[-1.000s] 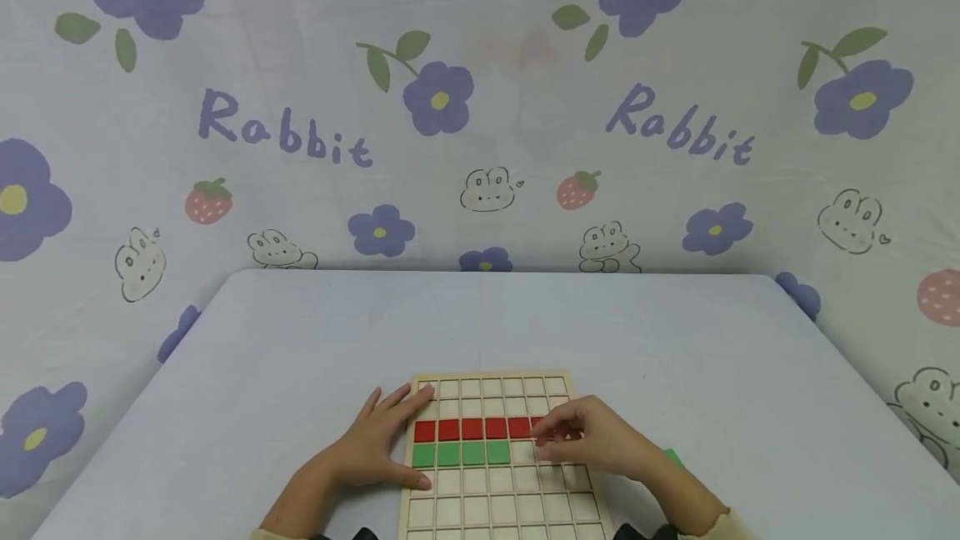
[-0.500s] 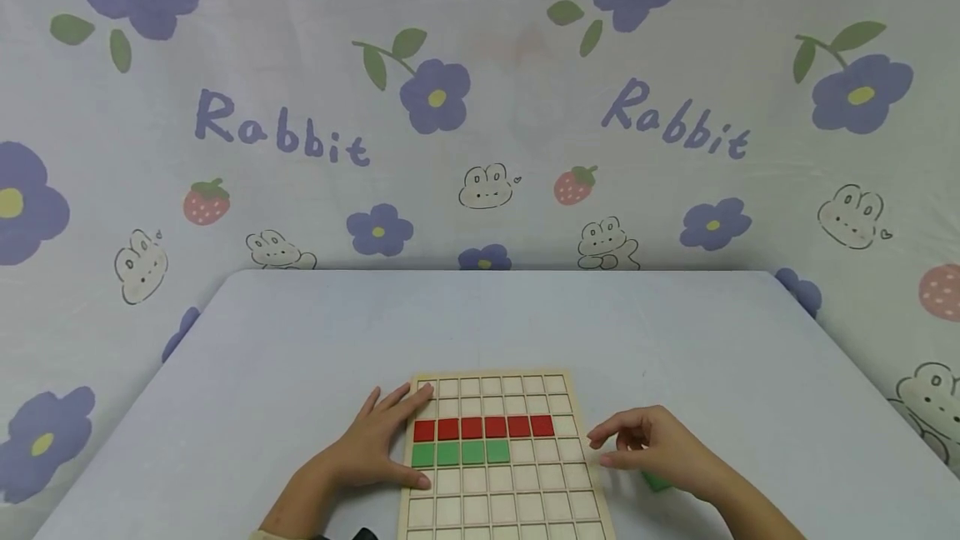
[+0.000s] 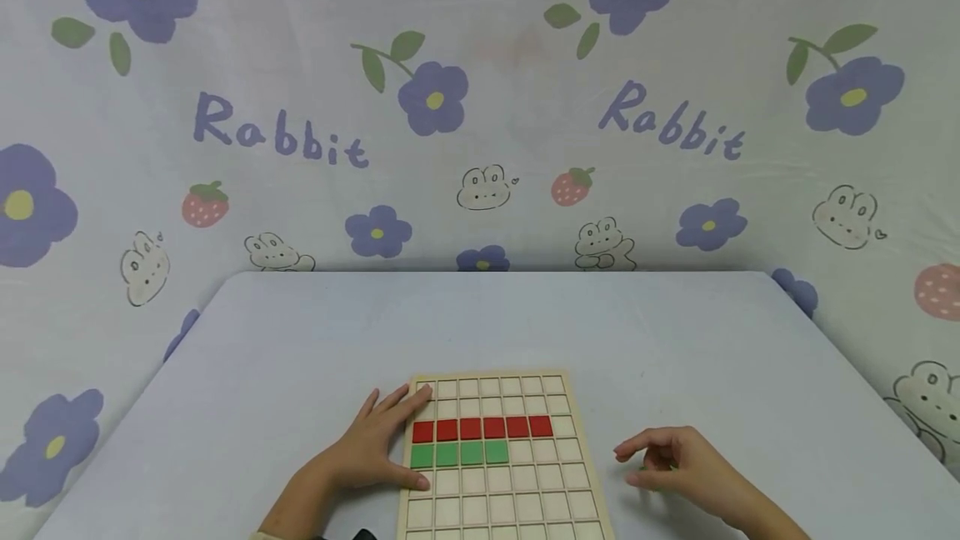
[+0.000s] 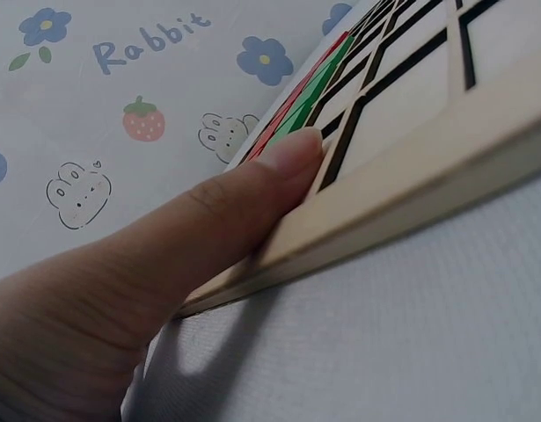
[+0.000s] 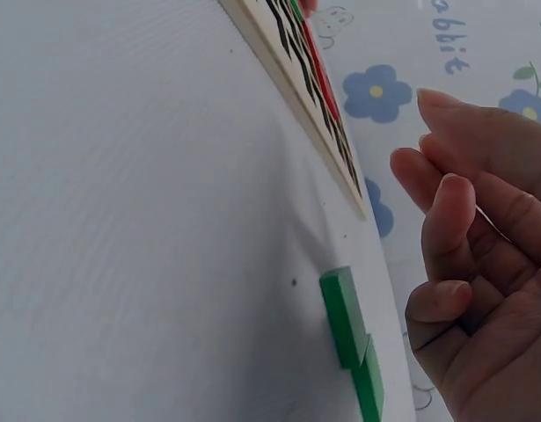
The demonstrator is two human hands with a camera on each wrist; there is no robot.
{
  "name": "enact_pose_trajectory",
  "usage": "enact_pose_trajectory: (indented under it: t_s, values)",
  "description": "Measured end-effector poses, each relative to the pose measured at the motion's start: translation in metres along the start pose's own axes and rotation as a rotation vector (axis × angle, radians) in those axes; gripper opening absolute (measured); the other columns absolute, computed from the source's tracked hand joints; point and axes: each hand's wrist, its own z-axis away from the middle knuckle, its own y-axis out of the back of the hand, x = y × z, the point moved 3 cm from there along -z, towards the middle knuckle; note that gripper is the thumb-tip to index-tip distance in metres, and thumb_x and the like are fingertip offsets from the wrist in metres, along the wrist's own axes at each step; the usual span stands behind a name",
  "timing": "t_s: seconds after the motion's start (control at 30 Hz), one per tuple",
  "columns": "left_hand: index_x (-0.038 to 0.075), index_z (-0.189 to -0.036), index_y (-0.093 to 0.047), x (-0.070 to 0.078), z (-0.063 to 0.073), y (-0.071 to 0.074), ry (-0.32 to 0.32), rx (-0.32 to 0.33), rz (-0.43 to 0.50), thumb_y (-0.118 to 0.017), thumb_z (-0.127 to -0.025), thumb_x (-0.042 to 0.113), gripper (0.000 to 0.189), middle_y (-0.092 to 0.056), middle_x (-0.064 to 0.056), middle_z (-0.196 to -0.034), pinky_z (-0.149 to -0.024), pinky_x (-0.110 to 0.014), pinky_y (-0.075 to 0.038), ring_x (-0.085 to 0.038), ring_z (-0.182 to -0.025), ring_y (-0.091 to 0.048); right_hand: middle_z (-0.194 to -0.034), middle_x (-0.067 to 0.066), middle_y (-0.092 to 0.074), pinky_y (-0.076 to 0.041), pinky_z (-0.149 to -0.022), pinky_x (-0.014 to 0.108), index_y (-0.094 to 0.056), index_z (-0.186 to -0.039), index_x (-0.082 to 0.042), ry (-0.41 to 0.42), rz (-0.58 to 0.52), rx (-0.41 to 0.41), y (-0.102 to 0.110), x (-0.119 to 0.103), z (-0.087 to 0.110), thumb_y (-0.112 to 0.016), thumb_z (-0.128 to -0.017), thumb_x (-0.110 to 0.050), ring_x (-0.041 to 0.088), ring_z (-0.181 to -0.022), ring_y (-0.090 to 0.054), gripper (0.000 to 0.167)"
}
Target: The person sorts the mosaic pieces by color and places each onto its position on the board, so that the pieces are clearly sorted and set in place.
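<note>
A wooden grid board (image 3: pixel 497 480) lies near the table's front. One row across it holds several red square tiles (image 3: pixel 471 428), and the row just below holds several green tiles (image 3: pixel 472 452). My left hand (image 3: pixel 367 444) rests along the board's left edge, fingers spread, its thumb (image 4: pixel 288 163) flat on the rim in the left wrist view. To the right of the board, my right hand (image 3: pixel 697 473) hovers above the table with loosely bent fingers and holds nothing. Beneath it in the right wrist view lie two loose green tiles (image 5: pixel 342 316), mostly hidden by the hand in the head view.
The white table (image 3: pixel 480 319) stretches away behind the board. A cloth backdrop (image 3: pixel 525 115) with flowers, rabbits and strawberries hangs beyond its far edge. A small black object (image 3: pixel 365 534) shows at the bottom edge near my left wrist.
My right hand has left the board and moved right, over the loose green tiles. The last red tile, partly covered before, now shows fully. My left hand has stayed put.
</note>
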Motion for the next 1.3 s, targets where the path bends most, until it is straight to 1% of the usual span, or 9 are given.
enact_pose_trajectory:
  t_s: [0.17,0.33,0.5,0.67,0.73,0.87,0.93,1.07,1.3]
  values:
    - [0.018,-0.148,-0.025,0.0,0.001,0.001,-0.015,-0.002,0.006,-0.079,-0.06,0.057,0.11,-0.03,-0.003,-0.152,-0.114,-0.057,0.004,-0.032,-0.144,-0.016,-0.095,0.005,-0.067,-0.041,-0.05,0.022,-0.062,-0.11,0.006,0.014,-0.043,-0.021,0.002,0.009,0.009,-0.067,-0.084,-0.012,-0.002,-0.062,-0.048,0.032]
    - [0.02,-0.148,-0.025,0.001,0.001,0.003,-0.004,-0.003,0.011,-0.079,-0.06,0.059,0.111,-0.03,0.0,-0.153,-0.115,-0.054,0.006,-0.03,-0.144,-0.015,-0.085,-0.004,-0.064,-0.04,-0.048,0.024,-0.062,-0.109,0.008,0.041,-0.014,0.025,0.004,0.011,0.016,-0.068,-0.083,-0.011,-0.001,-0.062,-0.047,0.033]
    - [0.019,-0.148,-0.025,0.001,0.0,0.006,-0.005,-0.008,0.015,-0.079,-0.059,0.058,0.112,-0.03,-0.001,-0.153,-0.115,-0.055,0.005,-0.031,-0.144,-0.015,-0.079,-0.01,-0.057,-0.04,-0.048,0.024,-0.061,-0.111,0.007,-0.024,0.025,0.063,0.006,0.017,0.02,-0.068,-0.084,-0.014,-0.001,-0.062,-0.046,0.035]
    - [0.018,-0.148,-0.026,0.0,0.001,0.008,-0.007,-0.014,0.009,-0.08,-0.059,0.057,0.112,-0.031,-0.003,-0.152,-0.114,-0.056,0.004,-0.032,-0.144,-0.016,-0.087,-0.008,-0.062,-0.043,-0.052,0.021,-0.061,-0.113,0.007,-0.111,0.013,0.108,0.007,0.022,0.021,-0.07,-0.082,-0.018,0.0,-0.064,-0.048,0.041]
    - [0.018,-0.148,-0.025,0.0,0.001,0.01,-0.001,-0.016,0.009,-0.079,-0.059,0.059,0.112,-0.031,-0.003,-0.152,-0.115,-0.055,0.005,-0.031,-0.144,-0.016,-0.091,-0.008,-0.062,-0.043,-0.053,0.02,-0.061,-0.112,0.007,-0.087,0.012,0.127,0.007,0.023,0.022,-0.071,-0.081,-0.017,0.001,-0.065,-0.048,0.04]
    - [0.017,-0.148,-0.026,0.0,0.002,0.013,-0.006,-0.01,0.013,-0.079,-0.059,0.058,0.112,-0.031,-0.003,-0.152,-0.114,-0.056,0.004,-0.032,-0.144,-0.016,-0.096,-0.013,-0.058,-0.043,-0.051,0.021,-0.062,-0.107,0.01,0.064,0.025,0.14,0.007,0.021,0.023,-0.069,-0.081,-0.009,0.0,-0.065,-0.047,0.033]
    - [0.017,-0.148,-0.026,0.001,0.002,0.014,-0.011,-0.008,0.016,-0.08,-0.059,0.057,0.112,-0.032,-0.004,-0.152,-0.114,-0.056,0.004,-0.033,-0.143,-0.017,-0.097,-0.015,-0.056,-0.042,-0.05,0.021,-0.061,-0.106,0.011,0.117,0.024,0.136,0.008,0.021,0.023,-0.069,-0.081,-0.006,0.001,-0.065,-0.046,0.031]
    - [0.016,-0.148,-0.026,0.002,0.001,0.014,-0.011,-0.015,0.019,-0.08,-0.059,0.055,0.111,-0.032,-0.005,-0.152,-0.114,-0.057,0.004,-0.033,-0.143,-0.017,-0.095,-0.015,-0.053,-0.041,-0.049,0.02,-0.062,-0.106,0.012,0.114,0.055,0.137,0.009,0.023,0.023,-0.069,-0.08,-0.007,0.001,-0.064,-0.045,0.033]
    - [0.017,-0.148,-0.026,0.003,0.001,0.014,0.003,-0.027,0.02,-0.08,-0.06,0.056,0.111,-0.031,-0.004,-0.152,-0.114,-0.057,0.004,-0.033,-0.143,-0.016,-0.094,-0.008,-0.052,-0.04,-0.049,0.02,-0.062,-0.108,0.013,0.075,0.135,0.132,0.012,0.021,0.023,-0.069,-0.082,-0.01,0.002,-0.063,-0.043,0.036]
